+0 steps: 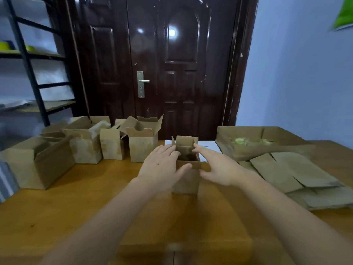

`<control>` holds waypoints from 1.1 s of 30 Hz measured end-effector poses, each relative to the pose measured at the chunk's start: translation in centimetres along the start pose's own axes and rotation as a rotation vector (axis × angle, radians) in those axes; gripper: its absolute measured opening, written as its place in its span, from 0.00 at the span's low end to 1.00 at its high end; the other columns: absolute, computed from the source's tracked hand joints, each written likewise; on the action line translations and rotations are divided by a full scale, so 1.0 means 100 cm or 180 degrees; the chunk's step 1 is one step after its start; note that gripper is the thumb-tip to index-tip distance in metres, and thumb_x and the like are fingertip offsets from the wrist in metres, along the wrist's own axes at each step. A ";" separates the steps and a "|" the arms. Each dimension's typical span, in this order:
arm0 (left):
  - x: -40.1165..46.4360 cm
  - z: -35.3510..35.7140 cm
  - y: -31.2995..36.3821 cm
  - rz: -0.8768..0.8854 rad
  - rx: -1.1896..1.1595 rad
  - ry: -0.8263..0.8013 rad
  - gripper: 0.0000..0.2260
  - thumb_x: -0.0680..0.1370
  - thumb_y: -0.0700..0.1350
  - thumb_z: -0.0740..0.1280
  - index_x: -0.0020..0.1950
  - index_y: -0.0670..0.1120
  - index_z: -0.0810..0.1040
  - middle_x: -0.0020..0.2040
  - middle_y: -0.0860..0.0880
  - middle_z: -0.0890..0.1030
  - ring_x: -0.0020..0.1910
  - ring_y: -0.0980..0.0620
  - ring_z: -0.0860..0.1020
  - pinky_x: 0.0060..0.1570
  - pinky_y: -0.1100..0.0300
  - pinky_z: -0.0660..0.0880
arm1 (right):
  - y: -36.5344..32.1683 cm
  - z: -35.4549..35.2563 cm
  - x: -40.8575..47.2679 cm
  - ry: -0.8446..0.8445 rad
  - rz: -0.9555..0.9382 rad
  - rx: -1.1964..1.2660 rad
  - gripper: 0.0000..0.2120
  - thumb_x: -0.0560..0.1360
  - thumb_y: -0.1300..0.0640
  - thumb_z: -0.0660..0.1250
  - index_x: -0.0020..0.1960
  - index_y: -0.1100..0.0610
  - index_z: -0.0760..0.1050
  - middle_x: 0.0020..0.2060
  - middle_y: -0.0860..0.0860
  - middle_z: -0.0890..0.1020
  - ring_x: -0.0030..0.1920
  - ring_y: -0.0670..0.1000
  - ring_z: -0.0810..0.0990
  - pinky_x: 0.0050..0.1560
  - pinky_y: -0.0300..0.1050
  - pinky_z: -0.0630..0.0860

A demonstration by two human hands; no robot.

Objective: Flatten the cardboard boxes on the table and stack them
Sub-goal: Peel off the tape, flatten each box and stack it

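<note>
Right in the middle of the tabletop (63, 211) stands 1 small box (186, 179), and every other place here is told from that box. It stands upright with its top flaps up and its mouth showing, so it is not flat yet.

Both hands are at its top. The left hand (162, 165) lies on the left side of the box, with straight, spread fingers (172, 149) touching the left flap and the thumb across the near edge. The right hand (219, 169) is on the right side, fingers stretched out toward the back flap, thumb low beside the right wall. Neither hand is curled tight around anything. I think they sit on both sides so they can push the walls together and squash the box flat.

Left of the small box, 5 or so open boxes (142, 144) wait in a row, near each other, flaps up. These still look to need flattening.

Right of the small box lies a pile of flat boxes (298, 175), 1 on top of another. That is likely where this box should go once it is flat. Behind that pile sits a wide low box (248, 136) with green bits inside.

Behind the small box is a white sheet (209, 145), and farther back a dark door (172, 64).
</note>
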State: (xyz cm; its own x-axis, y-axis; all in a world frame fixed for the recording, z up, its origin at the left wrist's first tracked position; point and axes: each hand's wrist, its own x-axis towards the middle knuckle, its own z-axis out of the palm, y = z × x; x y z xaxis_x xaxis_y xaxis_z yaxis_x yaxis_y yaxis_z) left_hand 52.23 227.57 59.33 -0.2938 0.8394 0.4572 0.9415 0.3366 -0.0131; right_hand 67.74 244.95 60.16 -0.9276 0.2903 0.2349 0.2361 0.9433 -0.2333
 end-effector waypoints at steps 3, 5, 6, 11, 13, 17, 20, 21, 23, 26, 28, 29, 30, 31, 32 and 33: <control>0.018 -0.015 -0.006 0.0309 -0.0190 -0.0263 0.36 0.81 0.72 0.47 0.77 0.50 0.72 0.79 0.49 0.69 0.79 0.51 0.62 0.78 0.55 0.52 | 0.000 0.000 0.004 0.0044 -0.0081 -0.0114 0.34 0.75 0.50 0.68 0.77 0.41 0.57 0.79 0.36 0.57 0.71 0.43 0.68 0.55 0.34 0.71; 0.029 -0.022 -0.010 0.0471 -0.0168 -0.0660 0.38 0.79 0.74 0.46 0.79 0.51 0.68 0.80 0.49 0.67 0.79 0.49 0.62 0.78 0.54 0.54 | -0.003 0.000 0.004 0.0045 -0.0086 -0.0151 0.34 0.75 0.50 0.67 0.77 0.41 0.57 0.77 0.38 0.62 0.71 0.44 0.70 0.60 0.40 0.74; 0.032 -0.023 -0.013 0.0498 -0.0070 -0.0816 0.40 0.78 0.75 0.46 0.79 0.51 0.68 0.79 0.49 0.68 0.78 0.48 0.64 0.77 0.52 0.57 | -0.004 -0.001 0.002 0.0038 -0.0063 -0.0141 0.33 0.75 0.50 0.67 0.77 0.41 0.58 0.77 0.38 0.64 0.68 0.45 0.72 0.58 0.41 0.75; 0.024 -0.013 -0.030 0.0271 0.0102 -0.1063 0.43 0.75 0.79 0.46 0.78 0.51 0.67 0.77 0.50 0.70 0.75 0.47 0.68 0.75 0.47 0.66 | 0.002 0.004 -0.002 0.0061 0.0126 -0.0015 0.32 0.75 0.46 0.65 0.75 0.36 0.56 0.74 0.37 0.68 0.41 0.36 0.76 0.48 0.43 0.77; 0.016 -0.005 -0.032 0.0177 0.0035 -0.1220 0.46 0.74 0.79 0.46 0.83 0.51 0.57 0.83 0.50 0.60 0.81 0.46 0.59 0.79 0.47 0.56 | 0.003 0.009 -0.004 0.0103 0.0150 0.0134 0.32 0.75 0.47 0.65 0.74 0.35 0.56 0.73 0.39 0.71 0.39 0.39 0.79 0.45 0.47 0.80; 0.000 0.009 -0.026 -0.0036 -0.0320 -0.1367 0.46 0.75 0.77 0.51 0.85 0.53 0.45 0.84 0.51 0.53 0.82 0.45 0.56 0.79 0.44 0.58 | 0.003 0.016 -0.006 0.0161 0.0164 0.0339 0.31 0.76 0.49 0.65 0.74 0.34 0.55 0.70 0.43 0.74 0.49 0.46 0.83 0.45 0.48 0.80; -0.008 0.016 -0.022 -0.0065 -0.0558 -0.1415 0.44 0.77 0.74 0.55 0.84 0.56 0.40 0.84 0.51 0.54 0.81 0.45 0.58 0.78 0.45 0.61 | 0.001 0.020 -0.003 0.0152 0.0180 0.0281 0.32 0.77 0.50 0.65 0.75 0.35 0.54 0.74 0.38 0.69 0.35 0.33 0.76 0.36 0.31 0.68; -0.010 0.016 -0.022 -0.0009 -0.0549 -0.1422 0.42 0.78 0.74 0.54 0.84 0.57 0.40 0.85 0.52 0.52 0.82 0.46 0.57 0.78 0.45 0.61 | 0.001 0.021 -0.002 0.0138 0.0192 0.0276 0.32 0.77 0.50 0.65 0.75 0.35 0.55 0.74 0.37 0.69 0.34 0.31 0.74 0.35 0.30 0.65; -0.010 0.014 -0.026 0.0123 -0.0465 -0.1396 0.37 0.79 0.73 0.50 0.84 0.61 0.42 0.85 0.53 0.50 0.82 0.47 0.56 0.78 0.47 0.58 | 0.002 0.020 -0.002 0.0083 0.0189 0.0306 0.32 0.76 0.51 0.65 0.75 0.35 0.56 0.74 0.37 0.69 0.33 0.32 0.74 0.36 0.29 0.64; -0.004 0.009 -0.037 0.0398 -0.0325 -0.1232 0.26 0.85 0.62 0.47 0.83 0.60 0.53 0.84 0.51 0.58 0.81 0.48 0.59 0.78 0.50 0.57 | 0.007 0.011 -0.002 0.0008 0.0131 0.0337 0.31 0.75 0.54 0.66 0.73 0.36 0.61 0.76 0.34 0.64 0.34 0.38 0.78 0.38 0.33 0.70; 0.003 0.006 -0.044 0.0637 -0.0156 -0.1063 0.22 0.87 0.54 0.50 0.82 0.59 0.59 0.80 0.52 0.65 0.76 0.49 0.64 0.74 0.53 0.62 | 0.008 0.002 -0.002 0.0003 0.0087 0.0240 0.31 0.74 0.56 0.67 0.73 0.37 0.64 0.76 0.33 0.62 0.38 0.38 0.78 0.42 0.35 0.73; 0.008 0.006 -0.046 0.0758 -0.0049 -0.0990 0.20 0.87 0.51 0.52 0.81 0.59 0.62 0.77 0.52 0.68 0.73 0.49 0.67 0.72 0.54 0.65 | 0.007 -0.002 -0.001 -0.0011 0.0085 0.0168 0.32 0.74 0.57 0.67 0.74 0.38 0.64 0.76 0.34 0.63 0.44 0.37 0.78 0.44 0.35 0.74; 0.012 0.006 -0.047 0.0853 0.0055 -0.0930 0.20 0.87 0.49 0.55 0.80 0.59 0.63 0.74 0.53 0.69 0.69 0.50 0.68 0.69 0.54 0.67 | 0.007 -0.006 -0.001 -0.0033 0.0086 0.0080 0.32 0.74 0.57 0.67 0.75 0.38 0.65 0.76 0.34 0.64 0.49 0.35 0.78 0.45 0.34 0.74; 0.017 0.008 -0.047 0.0917 0.0142 -0.0868 0.20 0.87 0.48 0.57 0.79 0.58 0.65 0.72 0.53 0.70 0.67 0.51 0.69 0.67 0.55 0.68 | 0.007 -0.010 -0.001 -0.0056 0.0078 -0.0017 0.32 0.75 0.58 0.67 0.75 0.39 0.65 0.77 0.34 0.62 0.49 0.31 0.76 0.42 0.32 0.74; 0.022 0.010 -0.046 0.0965 0.0214 -0.0797 0.19 0.86 0.49 0.60 0.78 0.58 0.66 0.70 0.53 0.71 0.65 0.51 0.69 0.66 0.55 0.69 | 0.007 -0.013 -0.001 -0.0081 0.0066 -0.0103 0.32 0.75 0.58 0.67 0.76 0.40 0.65 0.77 0.33 0.60 0.46 0.25 0.73 0.38 0.30 0.72; 0.026 0.011 -0.045 0.1011 0.0262 -0.0717 0.18 0.86 0.50 0.61 0.76 0.58 0.68 0.68 0.53 0.71 0.64 0.51 0.69 0.65 0.56 0.68 | 0.007 -0.016 -0.001 -0.0107 0.0057 -0.0165 0.32 0.74 0.56 0.68 0.76 0.41 0.65 0.77 0.33 0.58 0.42 0.21 0.70 0.36 0.28 0.70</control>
State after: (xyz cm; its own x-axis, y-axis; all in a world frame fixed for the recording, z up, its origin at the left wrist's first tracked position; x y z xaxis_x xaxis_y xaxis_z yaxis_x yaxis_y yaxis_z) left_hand 47.03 228.72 59.56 -0.0277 0.9768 0.2124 0.9777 0.0707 -0.1979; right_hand 68.45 245.83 61.53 -0.9322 0.3024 0.1991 0.2665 0.9453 -0.1879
